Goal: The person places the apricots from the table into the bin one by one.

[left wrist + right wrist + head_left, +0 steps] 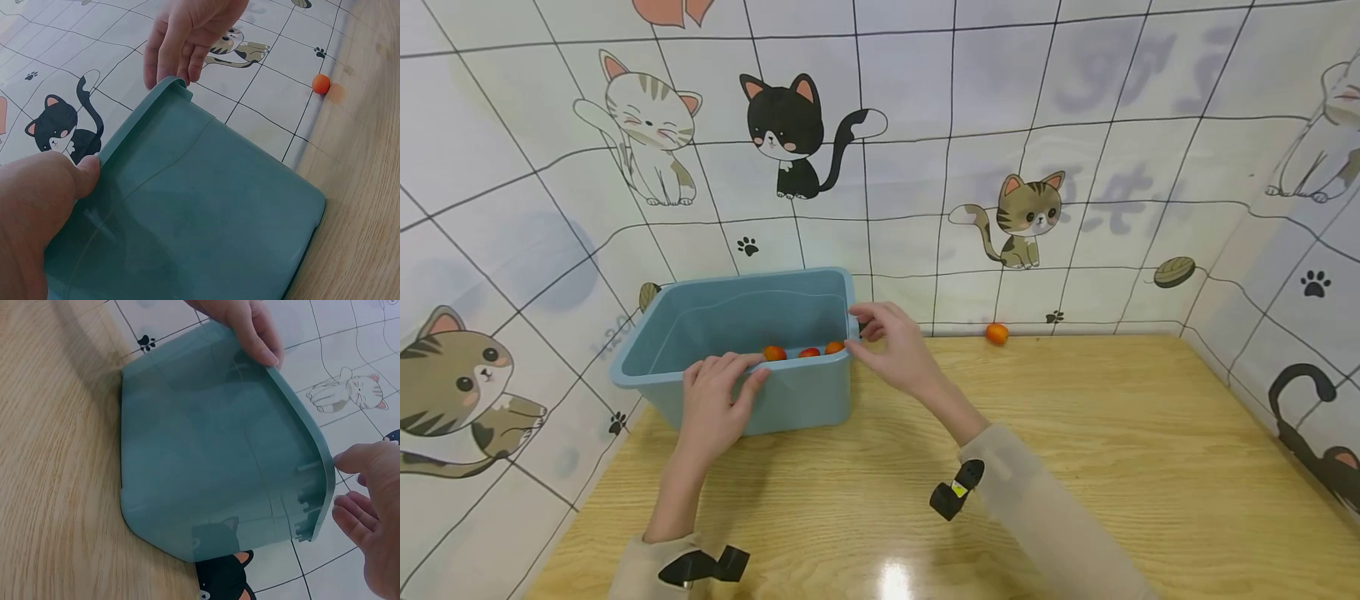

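A blue-green plastic bin (805, 396) stands on the table against the back wall. Inside, near its front right, lie small orange-red fruits (775, 353), partly hidden by the front wall. My left hand (718, 404) grips the front rim, its fingers over the edge and the thumb outside. At the bin's right front corner is my right hand (895, 346); thumb and fingertips touch the outer rim without closing round it. The right wrist view shows the thumb of the right hand (375, 500) against the rim, other fingers loosely bent.
One small orange fruit (997, 333) lies on the wooden table (1037, 433) by the back wall, to the right of the bin. A sheet with printed cats and grid lines (917, 175) covers the walls behind and on both sides.
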Tool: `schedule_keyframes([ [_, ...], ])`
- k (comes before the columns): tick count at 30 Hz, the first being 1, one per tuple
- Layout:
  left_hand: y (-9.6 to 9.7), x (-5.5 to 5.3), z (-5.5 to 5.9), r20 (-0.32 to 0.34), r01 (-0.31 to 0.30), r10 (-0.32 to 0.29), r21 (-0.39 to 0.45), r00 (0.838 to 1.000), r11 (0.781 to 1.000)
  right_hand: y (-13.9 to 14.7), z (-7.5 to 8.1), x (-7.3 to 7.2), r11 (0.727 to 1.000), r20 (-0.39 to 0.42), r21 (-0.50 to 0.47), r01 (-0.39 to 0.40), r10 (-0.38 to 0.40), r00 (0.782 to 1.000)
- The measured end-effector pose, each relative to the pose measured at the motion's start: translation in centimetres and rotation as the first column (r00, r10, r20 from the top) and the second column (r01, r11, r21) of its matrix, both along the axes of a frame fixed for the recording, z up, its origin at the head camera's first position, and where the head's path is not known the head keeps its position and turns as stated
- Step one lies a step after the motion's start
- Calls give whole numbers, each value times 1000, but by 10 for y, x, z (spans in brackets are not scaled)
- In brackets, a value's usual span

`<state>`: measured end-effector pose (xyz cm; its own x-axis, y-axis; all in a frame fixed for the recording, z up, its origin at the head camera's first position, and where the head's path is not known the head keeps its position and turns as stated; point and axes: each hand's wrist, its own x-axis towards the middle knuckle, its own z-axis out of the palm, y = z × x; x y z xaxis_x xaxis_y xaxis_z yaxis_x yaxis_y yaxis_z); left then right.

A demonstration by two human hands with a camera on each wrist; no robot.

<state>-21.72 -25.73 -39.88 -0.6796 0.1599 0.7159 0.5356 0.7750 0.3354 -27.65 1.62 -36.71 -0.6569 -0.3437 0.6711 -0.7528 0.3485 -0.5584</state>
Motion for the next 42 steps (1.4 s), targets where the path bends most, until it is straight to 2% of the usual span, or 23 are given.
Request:
schedule_keyframes([
  [7, -1, 0, 0, 4, 2, -2, -1, 1000, 1000, 13, -2, -10, 1000, 36, -28, 0, 1, 999],
  [21, 1, 0, 3, 0, 7, -7, -8, 1000, 1000, 58, -8, -37, 994, 114, -55, 93, -86, 990],
  [34, -1, -2, 1, 1, 0, 0, -6, 1000, 1000, 99, -9, -55, 976, 118, 36, 216, -218, 969],
  [42, 1, -2, 2, 4, 3, -3, 0, 1000, 1000, 126, -10, -65, 953, 172, 119, 280, -298, 939],
])
